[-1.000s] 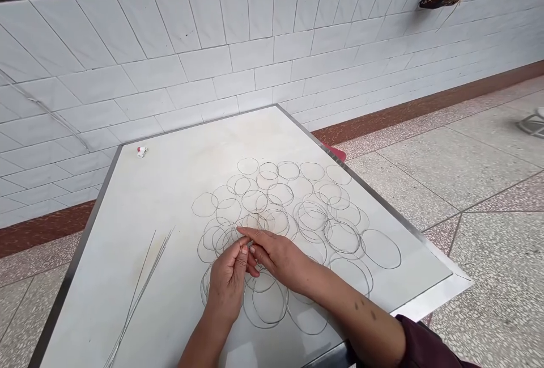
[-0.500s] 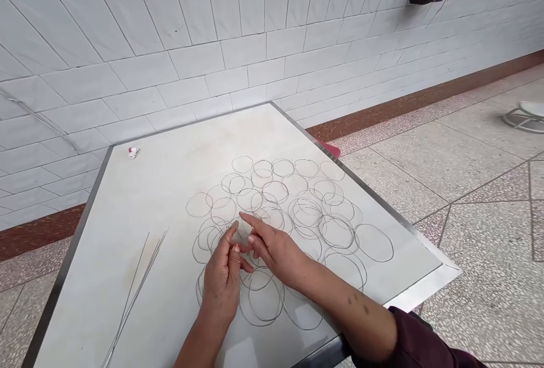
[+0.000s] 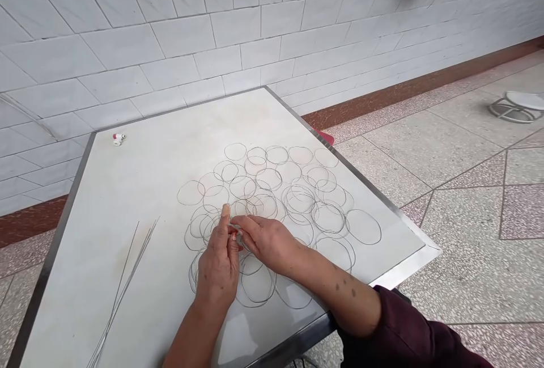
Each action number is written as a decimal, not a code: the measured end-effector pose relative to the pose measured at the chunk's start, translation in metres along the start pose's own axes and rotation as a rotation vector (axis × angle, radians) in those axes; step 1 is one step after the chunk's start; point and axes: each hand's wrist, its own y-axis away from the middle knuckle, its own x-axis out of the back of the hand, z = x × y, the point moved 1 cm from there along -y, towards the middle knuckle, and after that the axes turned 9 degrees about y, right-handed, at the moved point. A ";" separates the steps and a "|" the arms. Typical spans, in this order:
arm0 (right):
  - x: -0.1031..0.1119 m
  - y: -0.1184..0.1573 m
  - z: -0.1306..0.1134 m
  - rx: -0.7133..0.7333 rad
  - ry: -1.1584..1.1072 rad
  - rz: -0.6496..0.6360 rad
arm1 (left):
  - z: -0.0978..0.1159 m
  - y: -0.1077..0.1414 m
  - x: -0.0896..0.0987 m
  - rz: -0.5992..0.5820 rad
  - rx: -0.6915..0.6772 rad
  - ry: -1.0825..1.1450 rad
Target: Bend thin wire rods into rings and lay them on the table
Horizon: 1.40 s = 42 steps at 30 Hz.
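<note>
My left hand (image 3: 220, 260) is over the near middle of the white table, its thumb and fingers pinched together. From the right, my right hand (image 3: 266, 240) meets it, with bent fingers and thumb closed at the left fingertips. A thin wire seems to be between the fingertips, but the fingers mostly hide it. Beneath and beyond both hands lie many thin wire rings (image 3: 380, 232), many of them overlapping. Several straight wires (image 3: 123, 291) lie in a loose bunch to the left of my left hand.
The white table (image 3: 140, 181) has a metal edge and stands near a white tiled wall (image 3: 178, 33). A small red and white object (image 3: 119, 139) lies at its far left corner. On the floor at right is a round white stool (image 3: 521, 101).
My right hand's extended index finger has bent in, and its fingertips have closed against those of my left hand. The camera view has shifted slightly; the rings and straight wires lie as before.
</note>
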 end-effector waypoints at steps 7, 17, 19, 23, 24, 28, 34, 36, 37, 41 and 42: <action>0.001 0.001 -0.001 0.102 0.045 0.054 | -0.004 -0.001 0.001 0.002 -0.092 -0.123; 0.007 0.002 -0.005 0.165 0.013 0.163 | -0.021 -0.001 -0.002 0.073 -0.038 -0.184; 0.007 0.003 -0.004 0.217 0.018 0.146 | -0.019 -0.002 -0.001 0.069 -0.064 -0.199; 0.006 0.003 -0.003 0.244 0.030 0.139 | -0.019 -0.002 0.000 0.059 -0.101 -0.193; 0.006 0.002 -0.003 0.237 0.027 0.138 | -0.020 -0.002 0.000 0.059 -0.091 -0.192; 0.005 0.001 -0.003 0.199 -0.015 0.131 | -0.023 -0.002 -0.002 0.029 -0.018 -0.190; 0.001 0.002 -0.003 0.181 0.016 0.208 | -0.029 0.000 -0.002 0.081 -0.005 -0.195; 0.000 0.002 -0.002 0.187 0.031 0.228 | -0.032 0.001 -0.002 0.092 -0.005 -0.189; 0.000 0.002 -0.001 0.192 0.040 0.243 | -0.034 0.001 -0.002 0.096 -0.005 -0.185; 0.001 0.001 0.000 0.189 0.101 0.312 | -0.031 0.002 0.001 0.098 -0.030 -0.169; 0.002 0.000 0.000 0.188 0.122 0.329 | -0.029 0.002 0.002 0.092 -0.038 -0.166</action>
